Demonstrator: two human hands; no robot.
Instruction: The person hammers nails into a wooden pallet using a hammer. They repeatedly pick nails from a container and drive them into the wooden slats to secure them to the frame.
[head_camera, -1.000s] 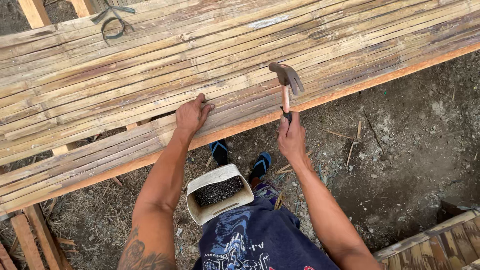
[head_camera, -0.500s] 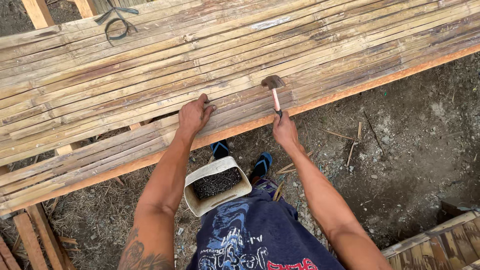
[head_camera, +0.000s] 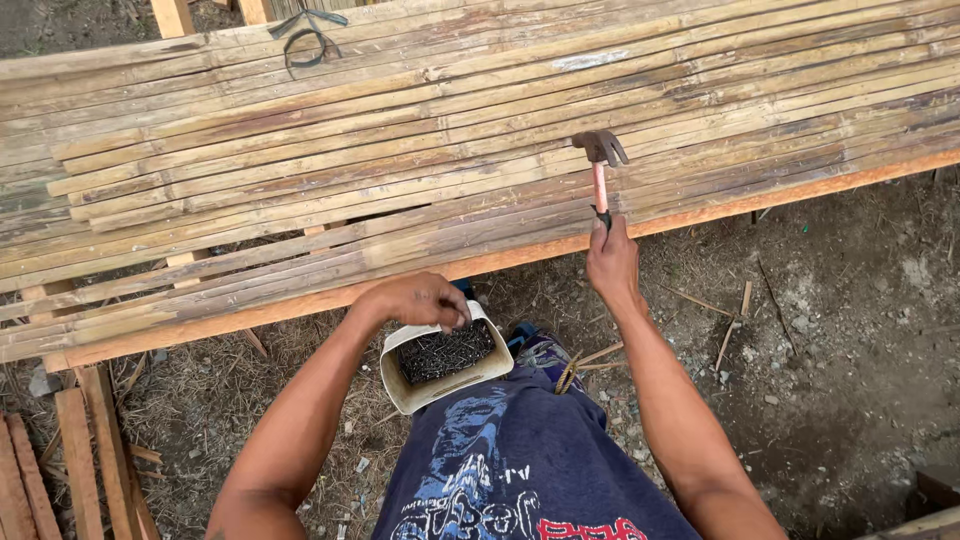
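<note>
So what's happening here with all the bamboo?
A person stands at a platform of bamboo slats. The right hand holds a claw hammer upright, its head over the slats near the front edge. The left hand reaches into a white container full of dark nails at the waist. A loop of dark strap lies on the far side.

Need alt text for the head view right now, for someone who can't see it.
The left hand reaches into a white tub of dark nails at the person's lap, while the right hand holds a claw hammer upright over a platform of bamboo slats.
</note>
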